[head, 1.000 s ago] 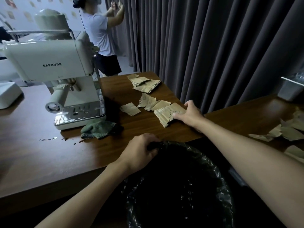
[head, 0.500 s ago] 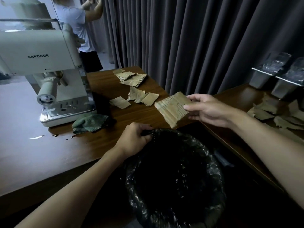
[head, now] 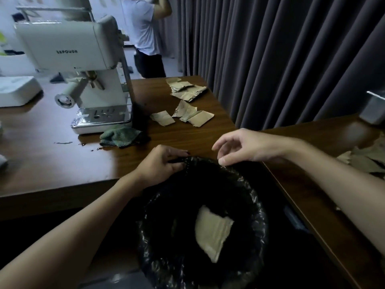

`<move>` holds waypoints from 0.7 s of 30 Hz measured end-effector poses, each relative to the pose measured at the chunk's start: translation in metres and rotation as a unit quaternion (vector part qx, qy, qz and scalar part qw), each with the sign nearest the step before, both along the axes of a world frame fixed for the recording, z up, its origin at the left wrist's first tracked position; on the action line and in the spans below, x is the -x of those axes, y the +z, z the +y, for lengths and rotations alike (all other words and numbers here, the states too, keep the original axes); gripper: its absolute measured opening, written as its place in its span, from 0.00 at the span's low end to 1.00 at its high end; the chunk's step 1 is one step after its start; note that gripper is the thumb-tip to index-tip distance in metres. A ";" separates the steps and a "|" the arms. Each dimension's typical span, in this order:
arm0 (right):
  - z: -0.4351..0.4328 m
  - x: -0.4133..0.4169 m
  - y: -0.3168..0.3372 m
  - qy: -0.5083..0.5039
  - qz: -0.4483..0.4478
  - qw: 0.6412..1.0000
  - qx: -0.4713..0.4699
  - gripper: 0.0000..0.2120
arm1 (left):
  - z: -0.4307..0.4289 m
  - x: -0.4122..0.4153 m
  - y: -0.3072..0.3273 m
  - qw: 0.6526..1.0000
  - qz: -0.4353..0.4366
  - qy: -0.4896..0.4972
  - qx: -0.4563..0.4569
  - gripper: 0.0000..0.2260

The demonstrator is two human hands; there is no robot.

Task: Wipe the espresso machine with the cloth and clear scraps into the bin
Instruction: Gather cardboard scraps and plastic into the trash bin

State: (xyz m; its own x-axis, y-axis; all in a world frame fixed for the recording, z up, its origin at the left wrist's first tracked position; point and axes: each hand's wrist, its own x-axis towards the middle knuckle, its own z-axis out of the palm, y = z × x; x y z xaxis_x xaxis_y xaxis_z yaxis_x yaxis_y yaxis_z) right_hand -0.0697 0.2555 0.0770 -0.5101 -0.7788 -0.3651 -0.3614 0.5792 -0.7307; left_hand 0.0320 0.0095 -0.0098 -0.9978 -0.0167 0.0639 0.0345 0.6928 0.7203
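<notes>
Espresso machine [head: 68, 49]: cream-white body, small dark lettering [head: 67, 51] on the front, shiny silver drip tray [head: 102, 120] at the foot.
Cloth [head: 120, 135]: dull green, with a fine woven grid.
Scraps [head: 188, 116]: tan cardboard, paler along the torn edges.
Scrap in the bin [head: 212, 228]: pale tan, with thin ribbed lines running along it.
Bin liner [head: 257, 207]: black and glossy, with grey glints on the crinkles.
Bench [head: 41, 163]: dark reddish-brown wood, straight grain.
Curtain [head: 281, 49]: plain dark grey, striped only by the shadows of its folds.
Person at the back [head: 145, 38]: white shirt [head: 141, 21], black shorts [head: 150, 65].
Box [head: 16, 90]: white.
</notes>
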 end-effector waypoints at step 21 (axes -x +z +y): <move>-0.085 0.091 -0.066 -0.024 0.315 0.945 -0.085 0.26 | -0.004 0.000 -0.007 0.998 -0.003 0.020 -0.067 0.14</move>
